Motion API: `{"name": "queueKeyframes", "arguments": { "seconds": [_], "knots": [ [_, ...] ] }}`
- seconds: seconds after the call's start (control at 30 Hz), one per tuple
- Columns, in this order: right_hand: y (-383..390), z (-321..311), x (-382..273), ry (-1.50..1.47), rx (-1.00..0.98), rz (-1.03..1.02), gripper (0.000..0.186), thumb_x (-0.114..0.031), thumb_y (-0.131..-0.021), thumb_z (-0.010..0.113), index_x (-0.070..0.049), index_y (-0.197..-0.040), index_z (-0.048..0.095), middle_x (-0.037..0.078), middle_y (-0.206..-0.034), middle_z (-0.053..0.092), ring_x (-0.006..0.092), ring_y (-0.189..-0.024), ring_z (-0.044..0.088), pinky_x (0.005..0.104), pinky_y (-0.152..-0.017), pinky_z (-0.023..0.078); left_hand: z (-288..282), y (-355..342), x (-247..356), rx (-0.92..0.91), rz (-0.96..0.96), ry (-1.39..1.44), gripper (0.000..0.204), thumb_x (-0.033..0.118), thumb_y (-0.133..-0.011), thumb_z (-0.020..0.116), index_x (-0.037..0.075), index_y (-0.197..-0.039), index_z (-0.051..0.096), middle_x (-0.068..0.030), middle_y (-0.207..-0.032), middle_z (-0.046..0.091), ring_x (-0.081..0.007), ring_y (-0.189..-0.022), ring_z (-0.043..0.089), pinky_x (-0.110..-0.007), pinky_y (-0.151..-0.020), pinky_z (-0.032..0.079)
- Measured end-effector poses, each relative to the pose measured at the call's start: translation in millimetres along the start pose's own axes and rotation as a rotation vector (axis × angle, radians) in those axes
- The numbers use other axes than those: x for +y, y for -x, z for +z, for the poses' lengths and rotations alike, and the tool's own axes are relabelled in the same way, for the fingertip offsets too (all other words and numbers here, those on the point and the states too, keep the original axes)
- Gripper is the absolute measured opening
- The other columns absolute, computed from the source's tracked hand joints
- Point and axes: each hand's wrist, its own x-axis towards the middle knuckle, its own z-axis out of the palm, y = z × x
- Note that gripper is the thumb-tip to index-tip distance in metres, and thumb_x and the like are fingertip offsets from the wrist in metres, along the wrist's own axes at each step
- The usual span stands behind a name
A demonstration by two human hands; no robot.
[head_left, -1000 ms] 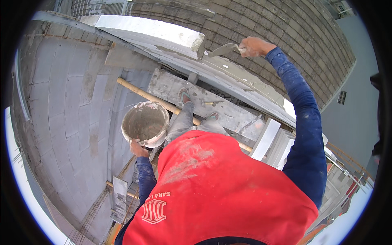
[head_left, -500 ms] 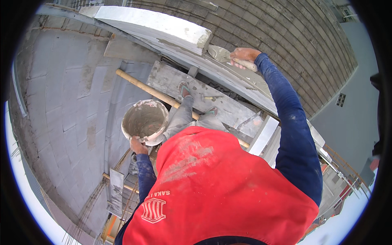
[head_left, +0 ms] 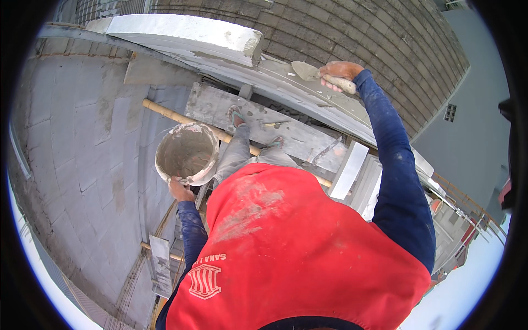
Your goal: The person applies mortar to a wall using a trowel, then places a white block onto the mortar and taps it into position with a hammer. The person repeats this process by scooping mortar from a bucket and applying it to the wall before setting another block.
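My right hand (head_left: 340, 74) is closed round the handle of a trowel (head_left: 306, 70). Its mortar-smeared blade lies just over the top of a low block wall (head_left: 330, 99), where grey mortar is spread. To the left of the blade, a white block (head_left: 187, 34) is set on the wall, its near end daubed with mortar. My left hand (head_left: 179, 189) grips the rim of a bucket (head_left: 204, 176) on the side towards me. Grey mortar (head_left: 190, 159) coats the inside of the bucket, which tilts beside my legs.
Under my sandalled feet is a mortar-stained plank (head_left: 308, 144). A bamboo pole (head_left: 170, 114) crosses beside it. A large grey block wall (head_left: 71, 159) rises on the left. Beyond the low wall lies a tiled roof (head_left: 379, 60). A white board (head_left: 351, 170) stands right of my legs.
The trowel has drawn away from the white block's end, moving slightly right along the wall. The whole scene has shifted a little left in view. My left hand still holds the bucket.
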Motion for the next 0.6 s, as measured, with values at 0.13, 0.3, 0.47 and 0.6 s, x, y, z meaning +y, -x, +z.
{"name": "queueKeyframes", "arguments": {
  "seconds": [0.13,0.3,0.47,0.6],
  "knots": [
    [62,13,54,0.034,0.078,-0.408,0.038,-0.034,-0.104,0.048,-0.003,-0.092,0.066,0.001,-0.067,0.057,0.0098,-0.050,0.055,0.0243,-0.045,0.048,6,7,6,-0.020,0.022,0.008,0.014,0.018,-0.084,0.063,0.008,-0.092,0.057,-0.0056,-0.095,0.062,-0.0196,-0.084,0.061,-0.038,-0.070,0.051],
    [135,71,120,-0.170,0.192,-0.545,0.037,-0.031,-0.106,0.047,-0.001,-0.094,0.065,0.002,-0.069,0.059,0.0103,-0.052,0.056,0.0251,-0.049,0.047,21,14,16,-0.043,0.023,-0.027,0.011,0.015,-0.084,0.061,0.007,-0.089,0.056,-0.0066,-0.088,0.059,-0.0204,-0.078,0.061,-0.039,-0.070,0.054],
    [139,177,183,-0.575,0.252,-0.529,0.030,-0.027,-0.105,0.053,0.000,-0.100,0.064,0.005,-0.074,0.062,0.0120,-0.054,0.056,0.0275,-0.052,0.048,39,25,33,-0.135,0.015,-0.060,0.010,0.012,-0.083,0.061,0.005,-0.085,0.055,-0.0079,-0.085,0.056,-0.0222,-0.074,0.060,-0.042,-0.066,0.058],
    [83,223,205,-0.533,0.296,-0.407,0.031,-0.029,-0.104,0.055,0.000,-0.094,0.063,0.003,-0.074,0.063,0.0130,-0.053,0.057,0.0291,-0.049,0.047,52,41,47,-0.211,0.031,-0.057,0.010,0.012,-0.082,0.061,0.004,-0.086,0.056,-0.0079,-0.085,0.055,-0.0230,-0.074,0.059,-0.043,-0.066,0.059]
  ]
}}
